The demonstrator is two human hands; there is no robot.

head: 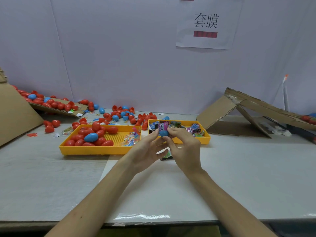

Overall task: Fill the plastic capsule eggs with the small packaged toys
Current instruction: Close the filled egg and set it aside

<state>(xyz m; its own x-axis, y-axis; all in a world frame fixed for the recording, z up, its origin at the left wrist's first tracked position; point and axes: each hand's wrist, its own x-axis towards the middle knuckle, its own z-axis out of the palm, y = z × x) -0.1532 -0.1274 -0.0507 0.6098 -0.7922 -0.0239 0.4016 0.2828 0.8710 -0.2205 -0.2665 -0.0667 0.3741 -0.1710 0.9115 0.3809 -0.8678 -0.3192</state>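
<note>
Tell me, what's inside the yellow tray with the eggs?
The yellow tray holds a pile of red eggs, one blue egg and small colourful toys. Whether the closed eggs hold anything cannot be seen.

small toy-packing workstation, yellow sorting trays [95, 150], loose capsule eggs [118, 115], cardboard chutes [239, 108], printed station sign [206, 23]

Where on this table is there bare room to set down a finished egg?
Bare: the white sheet right of your right arm; the grey tabletop before the left yellow tray; the stretch before the cardboard, right of the other tray. Crowded: loose eggs behind both trays.
</note>
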